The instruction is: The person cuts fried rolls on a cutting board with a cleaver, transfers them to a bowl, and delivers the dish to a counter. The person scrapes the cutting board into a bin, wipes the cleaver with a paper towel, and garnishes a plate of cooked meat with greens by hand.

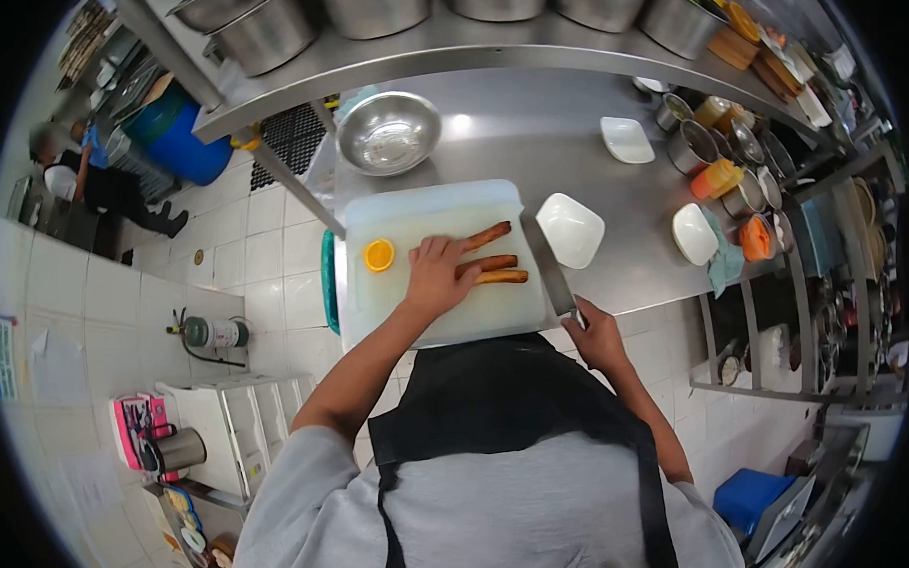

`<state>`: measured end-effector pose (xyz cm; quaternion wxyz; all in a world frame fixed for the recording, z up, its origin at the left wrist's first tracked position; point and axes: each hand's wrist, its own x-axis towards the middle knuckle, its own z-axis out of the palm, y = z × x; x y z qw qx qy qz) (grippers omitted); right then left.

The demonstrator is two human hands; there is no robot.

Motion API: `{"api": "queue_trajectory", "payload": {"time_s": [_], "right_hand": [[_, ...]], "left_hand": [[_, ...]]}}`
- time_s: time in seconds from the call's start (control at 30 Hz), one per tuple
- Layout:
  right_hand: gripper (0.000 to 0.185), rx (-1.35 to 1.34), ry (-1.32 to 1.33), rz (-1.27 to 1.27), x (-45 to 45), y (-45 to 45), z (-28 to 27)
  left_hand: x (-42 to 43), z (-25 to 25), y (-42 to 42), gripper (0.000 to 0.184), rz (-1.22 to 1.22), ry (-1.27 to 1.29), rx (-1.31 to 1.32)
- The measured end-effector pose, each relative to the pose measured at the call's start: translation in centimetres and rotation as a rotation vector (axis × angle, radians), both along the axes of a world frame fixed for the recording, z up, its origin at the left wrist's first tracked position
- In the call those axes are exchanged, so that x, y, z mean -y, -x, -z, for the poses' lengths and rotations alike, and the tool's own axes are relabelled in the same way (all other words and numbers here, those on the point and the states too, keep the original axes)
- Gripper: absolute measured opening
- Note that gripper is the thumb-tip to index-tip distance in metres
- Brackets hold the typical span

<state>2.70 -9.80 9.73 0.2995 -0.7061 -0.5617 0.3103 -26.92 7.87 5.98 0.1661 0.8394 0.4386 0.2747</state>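
Note:
Three browned, stick-shaped pieces of food lie side by side on a pale cutting board. My left hand rests over their left ends, its fingers wrapped round them and pressing them to the board. Left of that hand sits an orange half, cut face up. My right hand is closed round the handle of a wide-bladed knife, just off the board's right edge. The blade points away from me, beside the right ends of the pieces and apart from them.
A steel bowl stands behind the board. White dishes are to the right, with sauce bottles and metal pots farther right. A shelf edge crosses above the table. Another person is at the far left.

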Motion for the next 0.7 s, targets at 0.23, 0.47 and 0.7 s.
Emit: {"api": "queue_trajectory", "payload": {"time_s": [0.23,0.47,0.7], "right_hand": [[0.047,0.042,0.112,0.001,-1.9,1.2,-2.4],[0.049,0.034,0.087,-0.009,-2.0,1.7,-1.2],[0.049,0.119,0.069,-0.046,-2.9,3.4,-0.9]], "left_hand": [[-6.0,2.5,-0.7,0.032,0.015,0.261,-0.138],[-4.9,1.3,5.8,0.022,-0.021,0.167,-0.248],[-6.2,1.5,12.7,0.026,-0.078,-0.052,-0.271]]}}
